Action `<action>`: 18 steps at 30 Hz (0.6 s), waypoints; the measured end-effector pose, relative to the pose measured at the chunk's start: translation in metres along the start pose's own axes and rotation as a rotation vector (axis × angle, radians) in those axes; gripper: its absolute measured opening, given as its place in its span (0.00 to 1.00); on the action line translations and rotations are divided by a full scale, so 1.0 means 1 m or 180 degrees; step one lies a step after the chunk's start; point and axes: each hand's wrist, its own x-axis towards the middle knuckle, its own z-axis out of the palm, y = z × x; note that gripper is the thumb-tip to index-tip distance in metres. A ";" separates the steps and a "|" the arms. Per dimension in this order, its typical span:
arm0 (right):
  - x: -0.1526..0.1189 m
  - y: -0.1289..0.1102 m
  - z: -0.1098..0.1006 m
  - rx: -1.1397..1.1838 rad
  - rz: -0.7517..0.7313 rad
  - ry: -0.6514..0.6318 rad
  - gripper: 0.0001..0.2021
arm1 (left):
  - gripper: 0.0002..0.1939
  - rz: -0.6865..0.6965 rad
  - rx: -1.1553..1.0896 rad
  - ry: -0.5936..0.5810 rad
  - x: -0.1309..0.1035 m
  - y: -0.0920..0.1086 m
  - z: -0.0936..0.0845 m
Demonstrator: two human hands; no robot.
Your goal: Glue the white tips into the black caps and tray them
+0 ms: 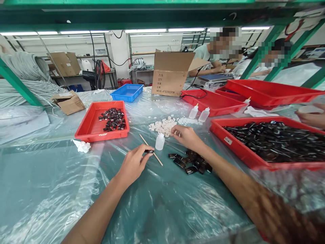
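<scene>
My left hand (135, 161) pinches a small black part (149, 151) between thumb and fingers, above a thin wooden stick (157, 159) lying on the plastic-covered table. My right hand (185, 136) reaches to the edge of a heap of small white pieces (164, 126); its thumb and fingertips are close together, and whatever may be between them is too small to make out. Between the two hands stands a small white bottle (159, 141). A loose pile of black parts (190, 162) lies below my right hand and forearm.
Red trays of black parts stand at left (87, 138) and right (237, 149). Two squeeze bottles (193, 112) (204, 115), a blue tray (129, 98) and a cardboard box (167, 78) are farther back. Crumpled tissue (82, 146) lies left. Another person's hand (313, 115) shows at right.
</scene>
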 end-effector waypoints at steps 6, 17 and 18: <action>-0.032 -0.072 -0.022 0.1198 -0.1435 0.0748 0.02 | 0.07 0.0029 -0.0062 0.0041 -0.001 0.002 0.005; -0.046 -0.093 0.009 0.1608 -0.1671 0.0693 0.03 | 0.05 -0.0093 -0.0342 0.0090 -0.002 0.014 0.004; -0.047 -0.095 0.007 0.1619 -0.1612 0.0667 0.03 | 0.05 -0.0132 -0.0372 0.0114 -0.002 0.014 0.004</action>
